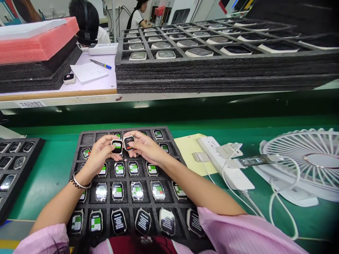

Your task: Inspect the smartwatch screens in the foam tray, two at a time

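Observation:
Pinched in my left hand [102, 150] is a square smartwatch body [117, 147] without a strap, its screen showing green and white blocks. My right hand [143, 145] grips a second smartwatch [129, 143], with a dark screen and a small red patch; the thumb lies on its glass. Both watches are held side by side above a black foam tray [88, 137]. In the tray's compartments lie several more watches, such as one lit green and white [117, 191] and one with white text [119, 221]. My forearms and hands hide some compartments.
To the right are a white power strip [225, 164], charging cables and a white fan [312, 160]. Another foam tray [37, 148] lies left. On the raised shelf stand stacked foam trays [225, 74], pink foam [39, 42] and a notepad [90, 73]. Two people sit beyond.

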### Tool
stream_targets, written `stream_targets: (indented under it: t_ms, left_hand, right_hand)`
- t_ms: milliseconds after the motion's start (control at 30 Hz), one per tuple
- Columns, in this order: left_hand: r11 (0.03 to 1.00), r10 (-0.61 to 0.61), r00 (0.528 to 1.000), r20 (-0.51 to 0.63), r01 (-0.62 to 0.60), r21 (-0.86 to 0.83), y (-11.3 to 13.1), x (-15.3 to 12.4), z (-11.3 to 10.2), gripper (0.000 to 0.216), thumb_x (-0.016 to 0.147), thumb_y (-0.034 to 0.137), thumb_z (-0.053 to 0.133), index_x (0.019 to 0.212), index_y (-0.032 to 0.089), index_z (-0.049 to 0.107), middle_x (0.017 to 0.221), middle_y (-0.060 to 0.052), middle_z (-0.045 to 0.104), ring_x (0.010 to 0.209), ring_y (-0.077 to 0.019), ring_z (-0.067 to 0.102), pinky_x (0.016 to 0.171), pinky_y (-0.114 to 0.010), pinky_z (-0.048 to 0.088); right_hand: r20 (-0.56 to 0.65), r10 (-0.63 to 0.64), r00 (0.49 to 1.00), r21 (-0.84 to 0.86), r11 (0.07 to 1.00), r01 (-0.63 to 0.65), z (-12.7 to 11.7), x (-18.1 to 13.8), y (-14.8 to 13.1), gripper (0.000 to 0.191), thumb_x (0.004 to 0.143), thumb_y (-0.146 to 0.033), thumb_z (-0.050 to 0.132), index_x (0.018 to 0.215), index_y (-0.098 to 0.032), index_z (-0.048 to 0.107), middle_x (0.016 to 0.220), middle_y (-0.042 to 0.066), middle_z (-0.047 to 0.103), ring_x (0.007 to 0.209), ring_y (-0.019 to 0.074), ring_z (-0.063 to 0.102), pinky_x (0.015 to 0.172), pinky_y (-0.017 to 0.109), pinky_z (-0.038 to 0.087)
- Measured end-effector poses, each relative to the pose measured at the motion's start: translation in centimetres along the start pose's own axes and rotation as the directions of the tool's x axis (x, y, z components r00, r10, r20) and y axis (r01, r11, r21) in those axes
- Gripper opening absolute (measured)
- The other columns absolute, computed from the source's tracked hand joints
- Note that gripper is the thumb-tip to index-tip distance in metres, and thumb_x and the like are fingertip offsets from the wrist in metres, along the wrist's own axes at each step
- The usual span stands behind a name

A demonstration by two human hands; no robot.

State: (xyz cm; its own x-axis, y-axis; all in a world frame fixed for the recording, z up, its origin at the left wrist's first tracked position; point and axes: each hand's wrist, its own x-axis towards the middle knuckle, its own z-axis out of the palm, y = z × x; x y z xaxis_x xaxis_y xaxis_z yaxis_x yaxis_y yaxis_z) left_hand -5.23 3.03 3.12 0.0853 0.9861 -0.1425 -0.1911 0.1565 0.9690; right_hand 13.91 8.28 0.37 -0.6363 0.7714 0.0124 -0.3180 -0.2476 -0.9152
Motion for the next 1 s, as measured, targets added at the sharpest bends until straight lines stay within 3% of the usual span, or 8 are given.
stream_targets:
  t_ms: [367,733,1000]
  left_hand:
    - [1.0,-0.001,1.0,0.013,0.001,0.0,0.05,-0.08,-0.21,0.036,0.074,0.029,0.069,0.106,0.017,0.06,0.081,-0.001,0.068,0.057,-0.0172,0.07,0.054,-0.027,0.056]
    - [0.995,0.055,0.998,-0.006,-0.054,0.079,-0.56,0.17,0.02,0.038,0.075,0.027,0.076,0.107,0.016,0.059,0.083,-0.001,0.068,0.054,-0.0136,0.068,0.051,-0.022,0.054]
    - [0.987,0.119,0.993,0.006,-0.119,0.11,0.42,-0.14,0.17,0.049,0.07,0.016,0.074,0.116,0.018,0.059,0.099,-0.004,0.067,0.061,-0.01,0.066,0.058,-0.022,0.053]
  right_hand:
    - [0.009,-0.004,1.0,-0.011,1.0,0.004,-0.08,-0.01,0.09,0.038,0.082,-0.031,0.076,0.112,-0.02,0.054,0.078,-0.002,0.064,0.056,0.0108,0.061,0.052,0.02,0.048]
    - [0.004,-0.019,1.0,-0.038,0.999,0.019,-0.35,0.06,0.7,0.041,0.082,-0.03,0.077,0.115,-0.02,0.054,0.078,-0.002,0.064,0.058,0.0116,0.062,0.053,0.021,0.048]
    - [0.005,-0.031,1.0,-0.042,0.999,0.031,-0.32,0.13,-0.08,0.041,0.079,-0.023,0.074,0.115,-0.019,0.055,0.08,-0.001,0.064,0.061,0.012,0.062,0.054,0.021,0.045]
